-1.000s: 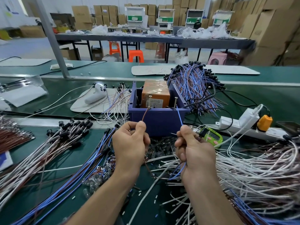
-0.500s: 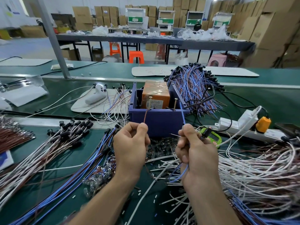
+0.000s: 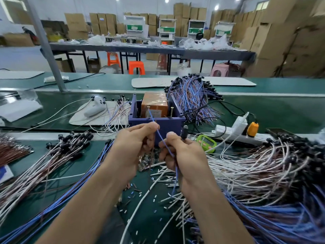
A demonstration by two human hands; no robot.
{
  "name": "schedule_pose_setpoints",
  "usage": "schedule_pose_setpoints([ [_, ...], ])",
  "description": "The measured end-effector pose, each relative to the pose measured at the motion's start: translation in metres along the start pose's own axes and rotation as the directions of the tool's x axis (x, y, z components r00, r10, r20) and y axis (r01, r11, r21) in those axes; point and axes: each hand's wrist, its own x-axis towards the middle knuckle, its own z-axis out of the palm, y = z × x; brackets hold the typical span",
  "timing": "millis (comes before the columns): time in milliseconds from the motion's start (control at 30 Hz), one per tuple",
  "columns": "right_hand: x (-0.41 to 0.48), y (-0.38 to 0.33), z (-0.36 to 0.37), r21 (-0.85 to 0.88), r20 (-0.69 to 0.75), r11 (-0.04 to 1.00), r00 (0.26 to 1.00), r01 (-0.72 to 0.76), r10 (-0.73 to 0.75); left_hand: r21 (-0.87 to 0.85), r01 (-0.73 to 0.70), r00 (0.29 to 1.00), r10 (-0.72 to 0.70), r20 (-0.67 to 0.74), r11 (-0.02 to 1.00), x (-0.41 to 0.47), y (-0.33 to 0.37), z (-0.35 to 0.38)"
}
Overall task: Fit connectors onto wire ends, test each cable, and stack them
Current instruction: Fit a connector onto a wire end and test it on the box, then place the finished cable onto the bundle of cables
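My left hand point(image 3: 133, 147) pinches a thin blue wire point(image 3: 162, 140) between thumb and forefinger; the wire's upper end reaches the left metal pin on the blue test box point(image 3: 156, 120). My right hand point(image 3: 182, 155) grips the same wire lower down, and a black connector point(image 3: 184, 132) sticks up from its fingers. The wire's lower part runs down along my right wrist. An orange block point(image 3: 154, 103) sits inside the box. Both hands hover just in front of the box.
Finished cables with black connectors lie at the left point(image 3: 66, 152) and behind the box point(image 3: 191, 99). A big heap of white and blue wires point(image 3: 263, 182) fills the right. A white power strip point(image 3: 237, 131), a green counter point(image 3: 206, 143) and cut wire bits point(image 3: 154, 194) lie nearby.
The brown wire that my left hand held to the left pin is gone from view; the blue wire has moved from the right pin to the left pin. My head has tilted up.
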Motion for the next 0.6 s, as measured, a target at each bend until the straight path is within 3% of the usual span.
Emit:
schedule_pose_setpoints([
  [100, -0.021, -0.017, -0.023, 0.001, -0.003, 1.0, 1.0, 0.029, -0.029, -0.029, 0.029, 0.996, -0.032, -0.083, 0.999, -0.008, 0.011, 0.002],
  [267, -0.065, -0.059, -0.086, -0.01, -0.104, 0.995, 0.99, 0.1, -0.101, 0.198, 0.034, 0.991, -0.008, -0.13, 0.98, -0.029, 0.023, 0.006],
  [400, -0.099, -0.094, -0.131, -0.296, -0.163, 0.941, 0.962, 0.163, -0.218, 0.262, 0.003, 0.991, 0.032, -0.131, 0.965, -0.043, 0.025, 0.016],
  [467, -0.112, -0.11, -0.146, -0.361, -0.148, 0.92, 0.965, 0.15, -0.216, 0.253, -0.004, 0.991, 0.037, -0.127, 0.967, -0.046, 0.025, 0.023],
  [600, -0.122, -0.128, -0.157, -0.3, -0.057, 0.949, 0.992, 0.092, -0.114, 0.244, -0.014, 0.993, 0.043, -0.114, 0.97, -0.047, 0.025, 0.038],
])
